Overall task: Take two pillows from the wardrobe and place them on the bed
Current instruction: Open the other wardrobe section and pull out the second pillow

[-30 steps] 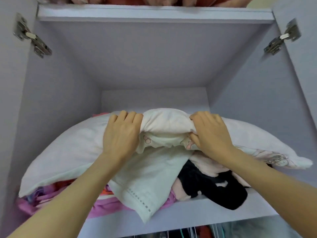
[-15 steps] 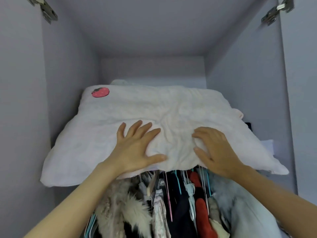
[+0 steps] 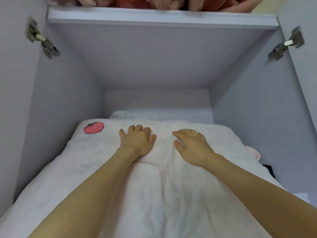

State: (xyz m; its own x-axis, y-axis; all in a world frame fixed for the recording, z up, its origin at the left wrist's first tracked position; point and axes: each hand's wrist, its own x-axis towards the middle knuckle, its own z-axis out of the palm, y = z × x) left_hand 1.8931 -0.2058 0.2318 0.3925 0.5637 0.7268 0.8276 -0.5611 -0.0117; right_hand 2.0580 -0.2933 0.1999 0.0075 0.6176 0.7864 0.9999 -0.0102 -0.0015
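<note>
A big white pillow point(image 3: 163, 194) with a pink strawberry patch point(image 3: 93, 127) fills the bottom of the open wardrobe compartment point(image 3: 154, 66) and reaches out toward me. Both forearms lie over it. My left hand point(image 3: 137, 141) rests palm down on its far part, fingers slightly bent into the fabric. Beside it, my right hand point(image 3: 192, 146) lies flat with the fingers spread. Behind the pillow, a second white pillow point(image 3: 127, 114) shows as a low edge at the back wall.
The compartment's grey side walls stand close on both sides, with door hinges at the left point(image 3: 41, 40) and right point(image 3: 286, 45). A shelf board point(image 3: 154, 18) overhead carries pink and red bedding point(image 3: 154, 1). Dark cloth point(image 3: 269, 170) peeks out by the pillow's right edge.
The pillow, gripped at its front edge a second ago, has come forward toward me. Both hands have let go of that edge and now lie farther in on its top.
</note>
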